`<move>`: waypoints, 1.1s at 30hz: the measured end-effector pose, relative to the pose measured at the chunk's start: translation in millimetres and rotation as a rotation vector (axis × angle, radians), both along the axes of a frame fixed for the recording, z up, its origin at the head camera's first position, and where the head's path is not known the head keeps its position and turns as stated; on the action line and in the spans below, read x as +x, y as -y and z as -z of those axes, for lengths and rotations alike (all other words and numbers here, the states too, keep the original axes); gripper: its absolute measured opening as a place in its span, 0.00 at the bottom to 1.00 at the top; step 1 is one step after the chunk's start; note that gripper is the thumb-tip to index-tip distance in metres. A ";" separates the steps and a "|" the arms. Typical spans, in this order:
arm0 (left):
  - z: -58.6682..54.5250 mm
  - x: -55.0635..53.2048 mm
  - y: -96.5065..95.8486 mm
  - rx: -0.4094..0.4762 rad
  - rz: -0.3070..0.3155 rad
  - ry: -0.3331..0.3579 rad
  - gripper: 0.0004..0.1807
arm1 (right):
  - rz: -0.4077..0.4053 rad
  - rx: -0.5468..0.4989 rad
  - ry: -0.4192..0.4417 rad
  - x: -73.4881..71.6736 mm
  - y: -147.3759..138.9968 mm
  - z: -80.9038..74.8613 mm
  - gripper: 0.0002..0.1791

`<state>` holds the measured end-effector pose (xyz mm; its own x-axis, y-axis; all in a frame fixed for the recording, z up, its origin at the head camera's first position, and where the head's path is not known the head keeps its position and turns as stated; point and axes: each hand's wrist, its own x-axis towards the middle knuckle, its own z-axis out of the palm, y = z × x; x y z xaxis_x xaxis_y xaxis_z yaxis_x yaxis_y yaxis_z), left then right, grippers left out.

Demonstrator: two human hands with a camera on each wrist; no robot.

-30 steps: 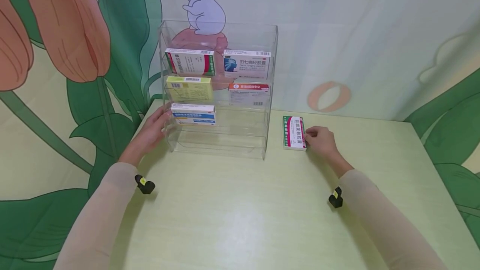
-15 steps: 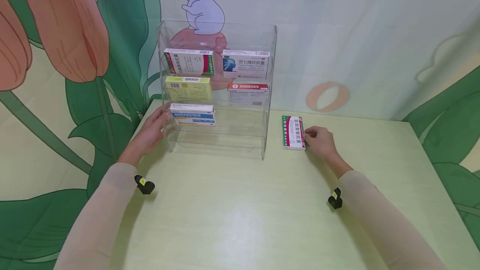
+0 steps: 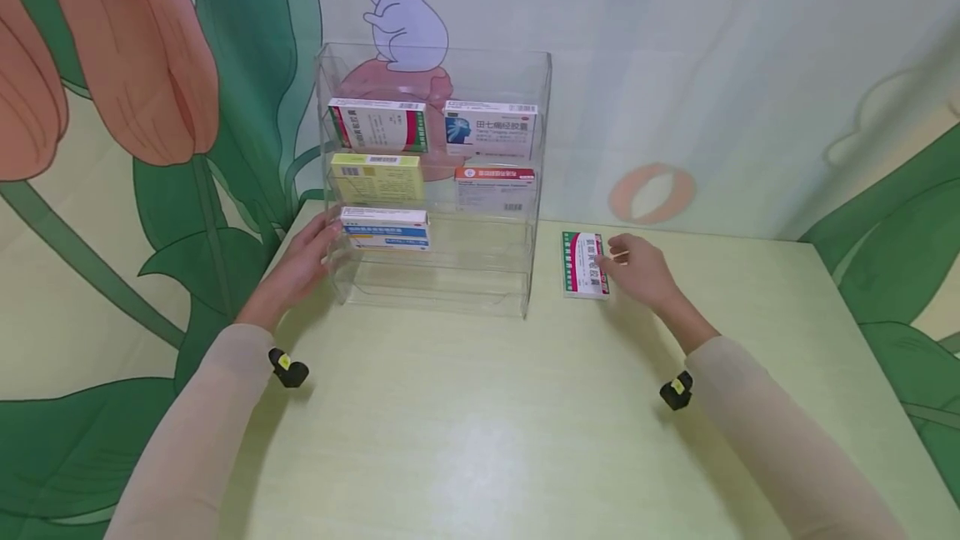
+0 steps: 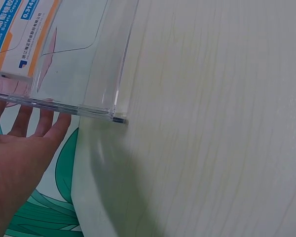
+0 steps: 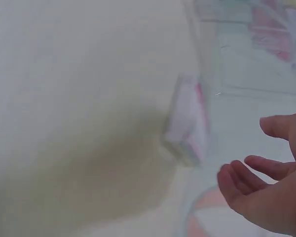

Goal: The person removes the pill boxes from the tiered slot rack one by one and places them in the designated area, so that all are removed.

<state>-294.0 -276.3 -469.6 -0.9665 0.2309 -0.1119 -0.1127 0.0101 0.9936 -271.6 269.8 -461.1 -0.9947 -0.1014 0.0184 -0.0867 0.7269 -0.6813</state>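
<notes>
In the head view, my left hand [image 3: 298,263] is at the left side of a clear acrylic display rack [image 3: 487,261]. The left wrist view has its fingers extended against the rack's outer wall [image 4: 54,107]. To the right of the rack, a white, green and magenta medicine box [image 3: 581,267] lies on the table. Over its right edge is my right hand [image 3: 641,273], thumb and fingers spread apart. In the right wrist view the box [image 5: 187,121] is blurred, with a gap between it and the loosely bent fingers [image 5: 239,182].
Several medicine boxes stand in the rack: a green-and-red one [image 3: 378,127], a white one with a blue picture [image 3: 491,130], a yellow one [image 3: 378,180], a red-topped one [image 3: 495,190] and a blue-striped one [image 3: 385,229]. A printed curtain [image 3: 750,90] hangs behind the pale table [image 3: 450,423].
My right hand has let go of the medicine box's right edge and lifted slightly, its fingers parting. The box lies in the same place. My left hand stays at the rack.
</notes>
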 end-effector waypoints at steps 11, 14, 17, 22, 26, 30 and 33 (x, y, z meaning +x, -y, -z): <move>2.2 1.4 -2.6 0.005 -0.001 0.002 0.40 | -0.186 -0.081 -0.625 24.4 114.0 -88.9 0.20; 2.5 1.0 -1.2 0.010 -0.006 -0.007 0.40 | -0.288 -0.070 -0.635 25.4 151.3 -95.5 0.25; 3.2 -0.3 0.2 0.021 0.002 -0.013 0.41 | -0.361 -0.022 -0.605 22.4 182.2 -92.8 0.29; 2.0 -1.1 1.0 0.031 0.007 0.001 0.42 | -0.456 0.080 -0.526 16.5 223.6 -85.3 0.36; 1.8 -0.9 0.8 0.028 0.000 0.001 0.42 | -0.537 0.206 -0.519 8.9 248.0 -80.0 0.40; 2.5 -1.3 0.4 0.020 -0.002 -0.004 0.41 | -0.608 0.344 -0.556 0.3 261.7 -73.1 0.44; 2.2 -1.5 0.2 0.015 -0.008 0.003 0.41 | -0.645 0.411 -0.565 -4.2 266.2 -67.6 0.46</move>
